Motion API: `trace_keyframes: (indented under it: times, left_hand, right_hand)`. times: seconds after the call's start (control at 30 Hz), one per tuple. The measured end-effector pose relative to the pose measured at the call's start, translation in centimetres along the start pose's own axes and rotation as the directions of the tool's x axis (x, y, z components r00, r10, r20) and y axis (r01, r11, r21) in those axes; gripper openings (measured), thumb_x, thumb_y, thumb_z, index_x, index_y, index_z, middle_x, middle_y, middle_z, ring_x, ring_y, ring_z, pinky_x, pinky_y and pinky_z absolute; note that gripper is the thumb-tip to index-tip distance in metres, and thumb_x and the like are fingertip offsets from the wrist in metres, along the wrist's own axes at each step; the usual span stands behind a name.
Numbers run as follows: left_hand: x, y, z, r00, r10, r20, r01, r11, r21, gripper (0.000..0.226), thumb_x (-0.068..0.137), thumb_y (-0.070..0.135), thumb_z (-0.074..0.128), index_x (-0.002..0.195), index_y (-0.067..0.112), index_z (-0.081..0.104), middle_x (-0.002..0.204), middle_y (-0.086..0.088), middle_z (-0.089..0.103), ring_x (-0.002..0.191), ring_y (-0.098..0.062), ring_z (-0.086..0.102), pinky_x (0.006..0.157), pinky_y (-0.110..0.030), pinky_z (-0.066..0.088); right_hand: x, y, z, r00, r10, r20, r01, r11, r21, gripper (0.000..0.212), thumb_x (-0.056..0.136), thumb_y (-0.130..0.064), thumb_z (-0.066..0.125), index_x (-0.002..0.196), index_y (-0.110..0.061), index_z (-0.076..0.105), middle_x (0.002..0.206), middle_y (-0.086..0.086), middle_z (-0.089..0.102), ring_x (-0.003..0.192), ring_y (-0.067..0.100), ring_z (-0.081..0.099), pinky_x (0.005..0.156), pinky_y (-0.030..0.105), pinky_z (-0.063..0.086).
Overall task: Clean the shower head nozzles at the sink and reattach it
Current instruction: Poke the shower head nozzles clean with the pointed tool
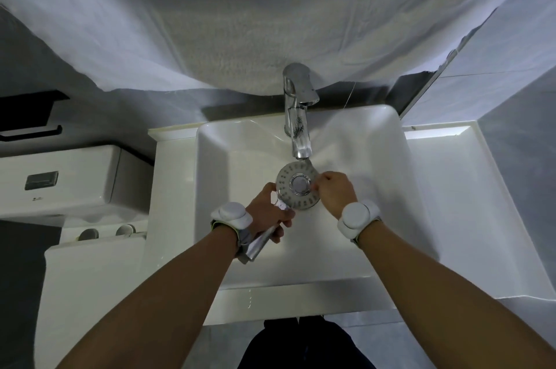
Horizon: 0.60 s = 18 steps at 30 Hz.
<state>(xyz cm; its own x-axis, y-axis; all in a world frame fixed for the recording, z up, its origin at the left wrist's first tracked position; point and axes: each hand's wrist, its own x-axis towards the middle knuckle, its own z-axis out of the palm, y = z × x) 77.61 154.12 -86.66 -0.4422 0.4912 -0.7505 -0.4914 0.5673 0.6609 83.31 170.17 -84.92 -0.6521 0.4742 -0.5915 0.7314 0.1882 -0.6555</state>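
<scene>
- A white cloth (240, 22) hangs across the wall behind the basin, covering most of the upper view; its lower edge sags down to just behind the faucet.
- A white rectangular sink (216, 218) sits in a pale counter (451, 188), with a toilet cistern (69, 179) just beside it on the left.
- A chrome faucet (298, 116) rises at the back of the sink, its spout reaching out over the bowl and ending just above the shower head.
- The shower head (285, 188) is held over the middle of the bowl, its round nozzle face turned up, directly under the spout's tip.
- The left hand (267, 215) has its fingers wrapped round the chrome handle, which slants down toward the wrist.
- The right hand (334, 191) is curled at the right rim of the nozzle face, fingertips touching it; it may be pinching something small and thin there, but the picture is too soft to tell.
- Each wrist carries a white round device (231, 213) on a strap.
</scene>
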Motion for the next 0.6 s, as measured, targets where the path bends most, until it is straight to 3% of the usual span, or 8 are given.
trace_keyframes:
  times: [0.07,0.17,0.3,0.47,0.6]
  left_hand:
    - [-0.2,-0.1,0.3,0.999,-0.028,-0.041,0.026,0.998,-0.058,0.039,0.092,0.006,0.061,0.12,0.017,0.035,0.07,-0.015,0.053,0.041,-0.022,0.04,0.042,-0.027,0.036]
    - [-0.5,-0.5,0.2,0.991,-0.05,-0.127,0.034,0.991,-0.128,0.03,0.094,0.029,0.059,0.114,0.018,0.04,0.067,-0.013,0.047,0.039,-0.019,0.034,0.041,-0.023,0.029]
    - [-0.5,-1.5,0.1,0.983,0.0,-0.185,-0.013,0.998,-0.069,0.036,0.098,0.053,0.045,0.104,0.018,0.041,0.067,-0.011,0.048,0.038,-0.017,0.032,0.043,-0.023,0.029]
    - [-0.4,-1.9,-0.2,0.982,-0.004,-0.187,-0.003,0.999,-0.035,0.035,0.097,0.055,0.042,0.099,0.02,0.04,0.065,-0.01,0.046,0.036,-0.017,0.031,0.042,-0.023,0.029]
    - [-0.3,-2.0,-0.2,0.981,-0.003,-0.196,-0.005,0.999,-0.045,0.038,0.098,0.055,0.042,0.1,0.017,0.038,0.065,-0.011,0.046,0.036,-0.016,0.03,0.042,-0.022,0.03]
  right_hand:
    - [-0.6,0.1,0.3,0.995,-0.005,0.095,-0.003,0.997,0.082,0.023,0.094,-0.016,0.047,0.079,-0.011,0.064,0.063,0.01,0.054,0.055,0.025,0.048,0.05,0.027,0.038]
    - [-0.7,0.4,-0.2,0.99,0.023,0.14,-0.045,0.986,0.158,0.028,0.099,-0.026,0.046,0.083,-0.008,0.061,0.057,0.013,0.052,0.041,0.023,0.044,0.042,0.026,0.04]
    - [-0.1,0.6,0.2,0.995,0.043,0.094,-0.046,0.999,0.025,0.034,0.095,-0.024,0.05,0.064,-0.016,0.061,0.06,0.004,0.052,0.05,0.02,0.042,0.05,0.025,0.033]
    - [0.3,0.6,-0.4,1.0,-0.031,0.005,0.031,0.995,-0.1,0.039,0.097,-0.033,0.051,0.081,-0.002,0.069,0.074,0.013,0.064,0.068,0.027,0.056,0.065,0.029,0.044]
    - [-0.4,0.7,-0.3,0.993,-0.12,-0.023,0.113,0.976,-0.184,0.035,0.096,-0.032,0.051,0.079,-0.007,0.069,0.071,0.009,0.064,0.068,0.029,0.059,0.067,0.033,0.05]
